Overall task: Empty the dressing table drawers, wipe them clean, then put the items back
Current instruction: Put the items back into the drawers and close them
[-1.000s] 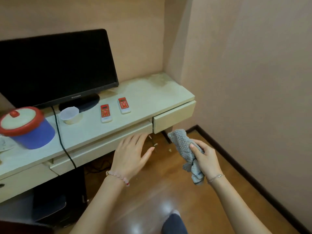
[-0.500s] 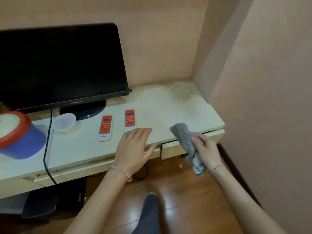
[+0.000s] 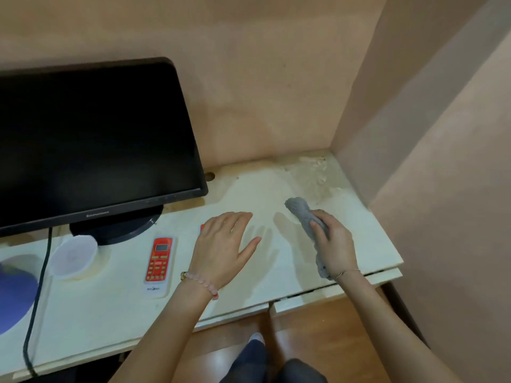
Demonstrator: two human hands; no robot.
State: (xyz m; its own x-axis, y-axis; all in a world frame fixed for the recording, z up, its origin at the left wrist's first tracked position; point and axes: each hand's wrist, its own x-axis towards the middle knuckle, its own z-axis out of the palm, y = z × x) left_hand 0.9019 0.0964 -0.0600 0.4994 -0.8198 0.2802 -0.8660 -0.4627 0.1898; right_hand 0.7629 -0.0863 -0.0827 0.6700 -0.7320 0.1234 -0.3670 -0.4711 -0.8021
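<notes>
Head view: the left hand (image 3: 224, 250) is palm down over the pale surface (image 3: 110, 313), its grip spread flat, fingers straight and thumb out, holding nothing; whether it touches the top I cannot tell. It covers most of a second remote (image 3: 201, 228), of which only a red corner shows. The right hand (image 3: 334, 247) has its grip curled round a grey cloth (image 3: 300, 210); one end of the cloth sticks out forward over the surface, near the stained back corner (image 3: 312, 175), and the other hangs below the wrist. A red remote (image 3: 159, 261) lies just left of the left hand, beside a white cup (image 3: 74, 257). A black monitor (image 3: 91, 139) stands behind them. Under the front edge the right drawer (image 3: 331, 295) and the middle drawer (image 3: 232, 313) show only their fronts, jutting out a little
</notes>
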